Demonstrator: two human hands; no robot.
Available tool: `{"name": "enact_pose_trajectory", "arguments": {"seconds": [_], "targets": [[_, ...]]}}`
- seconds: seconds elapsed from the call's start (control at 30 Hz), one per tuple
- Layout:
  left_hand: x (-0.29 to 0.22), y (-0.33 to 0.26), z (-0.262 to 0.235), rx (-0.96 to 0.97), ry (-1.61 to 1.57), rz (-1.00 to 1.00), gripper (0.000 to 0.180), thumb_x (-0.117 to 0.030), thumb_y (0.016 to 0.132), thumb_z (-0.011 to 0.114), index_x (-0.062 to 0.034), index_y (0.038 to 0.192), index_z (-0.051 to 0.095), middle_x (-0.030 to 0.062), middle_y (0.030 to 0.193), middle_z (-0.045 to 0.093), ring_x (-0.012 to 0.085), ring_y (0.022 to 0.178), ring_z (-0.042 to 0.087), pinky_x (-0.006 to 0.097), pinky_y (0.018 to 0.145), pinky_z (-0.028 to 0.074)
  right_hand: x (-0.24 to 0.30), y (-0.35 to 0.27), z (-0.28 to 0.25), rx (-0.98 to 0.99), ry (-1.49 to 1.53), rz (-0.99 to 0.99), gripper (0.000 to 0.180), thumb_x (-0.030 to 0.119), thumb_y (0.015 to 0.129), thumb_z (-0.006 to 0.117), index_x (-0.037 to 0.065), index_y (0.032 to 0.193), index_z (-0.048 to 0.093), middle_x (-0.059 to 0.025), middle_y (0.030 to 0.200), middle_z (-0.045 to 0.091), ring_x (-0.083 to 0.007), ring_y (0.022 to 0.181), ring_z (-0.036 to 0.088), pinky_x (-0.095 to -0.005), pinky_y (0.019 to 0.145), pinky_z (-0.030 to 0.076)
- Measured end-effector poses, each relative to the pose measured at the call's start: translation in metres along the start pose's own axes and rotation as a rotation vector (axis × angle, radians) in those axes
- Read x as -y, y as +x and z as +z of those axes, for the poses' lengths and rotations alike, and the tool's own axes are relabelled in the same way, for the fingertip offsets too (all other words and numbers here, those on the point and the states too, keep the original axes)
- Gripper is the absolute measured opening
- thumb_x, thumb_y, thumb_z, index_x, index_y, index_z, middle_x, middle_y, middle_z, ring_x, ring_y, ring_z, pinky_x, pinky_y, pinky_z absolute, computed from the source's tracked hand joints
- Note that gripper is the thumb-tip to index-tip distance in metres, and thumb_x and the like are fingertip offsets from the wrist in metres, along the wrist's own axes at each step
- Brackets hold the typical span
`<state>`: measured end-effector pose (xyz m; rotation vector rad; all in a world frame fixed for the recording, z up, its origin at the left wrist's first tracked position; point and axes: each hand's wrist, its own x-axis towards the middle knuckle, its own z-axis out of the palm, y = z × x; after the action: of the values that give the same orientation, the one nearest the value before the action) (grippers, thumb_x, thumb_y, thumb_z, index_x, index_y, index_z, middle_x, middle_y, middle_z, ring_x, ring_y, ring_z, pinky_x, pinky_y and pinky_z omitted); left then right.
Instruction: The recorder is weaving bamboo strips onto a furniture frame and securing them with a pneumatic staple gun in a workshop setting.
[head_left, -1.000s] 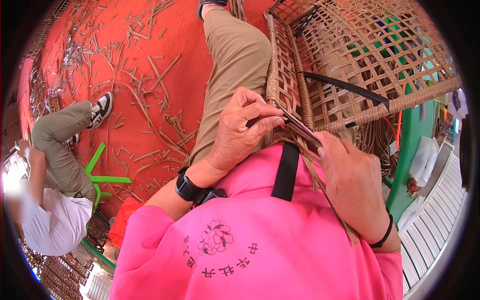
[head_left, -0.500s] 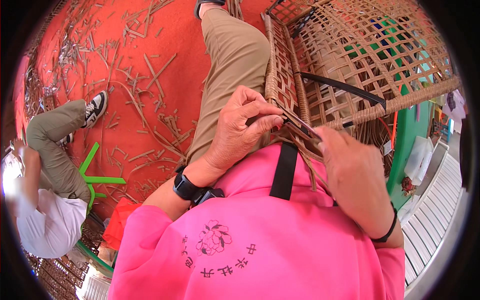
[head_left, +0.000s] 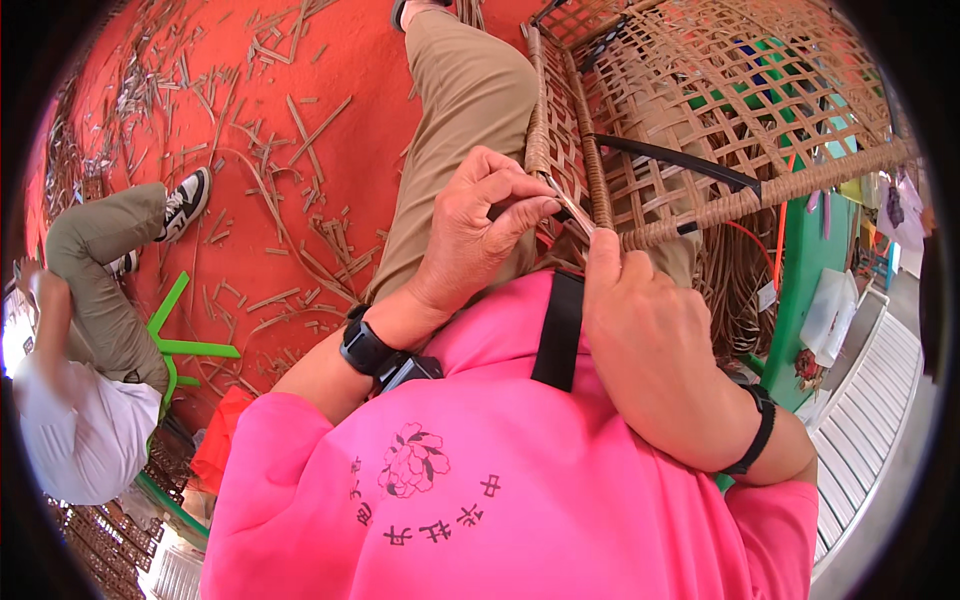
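Observation:
My left hand point(head_left: 480, 225), with a black watch on the wrist, pinches thumb and forefinger together at the near end of the wrapped basket edge. A thin tan cane strip point(head_left: 547, 180) shows at its fingertips. Close by on the right, my right hand point(head_left: 650, 325) is closed around a slender, pale, slightly shiny piece point(head_left: 578, 215). That piece slants up toward the left fingertips; its lower end is hidden in the fist, and I cannot tell whether it is cane or a tool. Before both hands stands the open-weave cane basketwork point(head_left: 720, 110), with a black strap point(head_left: 680, 165) along it.
Cut cane scraps point(head_left: 320, 130) litter the red floor point(head_left: 370, 130). At left, a person in a white shirt point(head_left: 90, 430) sits by a bright green stool point(head_left: 185, 345). A white slatted chair point(head_left: 865, 410) and a green surface point(head_left: 790, 290) are at right.
My right hand has moved left and slightly up, nearer my left hand. The loose strips hanging beneath it no longer show. My left hand stays pinched, a little higher.

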<state>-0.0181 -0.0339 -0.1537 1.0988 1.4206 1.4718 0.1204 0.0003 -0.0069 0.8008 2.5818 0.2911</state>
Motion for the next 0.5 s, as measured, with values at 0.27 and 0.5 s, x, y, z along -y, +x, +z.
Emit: {"name": "enact_pose_trajectory", "arguments": {"seconds": [0.27, 0.5], "targets": [[0.001, -0.005, 0.004, -0.061, -0.023, -0.002, 0.011, -0.014, 0.083, 0.073, -0.0038, 0.088, 0.072, 0.0036, 0.084, 0.052, 0.0145, 0.082, 0.051, 0.027, 0.071, 0.043, 0.014, 0.001, 0.026, -0.139, 0.096, 0.102, 0.004, 0.008, 0.083, 0.057, 0.006, 0.084, 0.053, -0.0051, 0.063, 0.058, -0.0172, 0.054, 0.065, -0.0283, 0.046, 0.05], [-0.019, 0.002, 0.001, -0.041, 0.141, -0.17, 0.016, -0.018, 0.084, 0.074, -0.0019, 0.088, 0.072, 0.0014, 0.083, 0.056, 0.0108, 0.08, 0.051, 0.025, 0.071, 0.041, -0.024, -0.008, 0.047, -0.094, 0.633, 0.062, 0.009, 0.002, 0.084, 0.05, -0.001, 0.092, 0.051, -0.0208, 0.071, 0.063, -0.0384, 0.064, 0.065, -0.0465, 0.057, 0.052]]}}
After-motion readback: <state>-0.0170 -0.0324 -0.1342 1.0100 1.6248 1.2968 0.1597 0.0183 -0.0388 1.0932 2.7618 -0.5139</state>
